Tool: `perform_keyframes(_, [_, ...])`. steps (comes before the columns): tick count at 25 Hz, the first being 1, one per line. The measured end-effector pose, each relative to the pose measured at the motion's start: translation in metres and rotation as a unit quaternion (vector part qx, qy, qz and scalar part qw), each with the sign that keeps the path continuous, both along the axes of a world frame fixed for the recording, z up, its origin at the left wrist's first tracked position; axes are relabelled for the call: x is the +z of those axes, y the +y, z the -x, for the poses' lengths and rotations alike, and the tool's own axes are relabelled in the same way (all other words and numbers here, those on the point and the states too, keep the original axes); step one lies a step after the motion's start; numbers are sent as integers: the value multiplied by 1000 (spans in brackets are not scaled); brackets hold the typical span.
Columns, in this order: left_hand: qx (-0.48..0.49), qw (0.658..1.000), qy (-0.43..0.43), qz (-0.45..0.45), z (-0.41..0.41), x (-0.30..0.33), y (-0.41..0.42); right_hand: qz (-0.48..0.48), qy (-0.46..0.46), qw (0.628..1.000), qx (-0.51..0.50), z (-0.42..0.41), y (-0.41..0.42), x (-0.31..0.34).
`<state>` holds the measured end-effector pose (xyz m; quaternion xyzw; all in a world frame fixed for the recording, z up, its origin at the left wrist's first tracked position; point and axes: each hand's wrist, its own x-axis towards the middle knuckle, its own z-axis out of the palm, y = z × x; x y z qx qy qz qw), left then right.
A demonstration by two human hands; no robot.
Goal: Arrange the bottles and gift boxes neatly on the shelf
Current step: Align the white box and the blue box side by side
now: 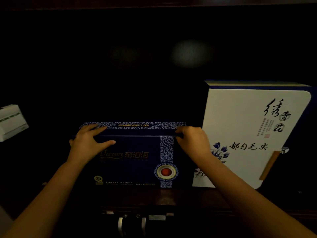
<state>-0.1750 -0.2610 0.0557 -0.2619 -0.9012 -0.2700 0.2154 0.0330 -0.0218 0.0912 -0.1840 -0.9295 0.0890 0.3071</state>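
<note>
A dark blue gift box (133,162) with gold lettering and a blue-and-white patterned band stands upright on the dark wooden shelf (188,198). My left hand (89,140) grips its top left corner, fingers over the top edge and thumb on the front. My right hand (192,140) clasps the top right corner. Just to the right stands a taller white gift box (248,127) with black calligraphy and blue flowers, leaning slightly and touching or nearly touching my right wrist. No bottles are visible.
A small white box (12,122) sits at the far left of the shelf. The back of the shelf is very dark. Below the shelf edge are metal handles (132,222) of a cabinet.
</note>
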Motion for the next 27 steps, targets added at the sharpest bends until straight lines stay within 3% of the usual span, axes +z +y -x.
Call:
perform_keyframes(5, [-10, 1000, 1, -8, -7, 0, 9, -37, -28, 999, -13, -10, 6, 1])
perform_keyframes(8, [-12, 1000, 6, -20, -7, -1, 10, -107, -81, 991, -11, -9, 7, -1])
perform_keyframes(15, [-14, 1000, 12, -24, -8, -3, 17, -247, -92, 963, -58, -20, -3, -5])
perform_keyframes(24, [-36, 999, -4, 21, -3, 0, 11, -298, -15, 952, -62, -19, 2, -24])
perform_keyframes(27, [-8, 996, 14, 85, -8, 6, 11, -310, -7, 949, -52, -19, 4, -23])
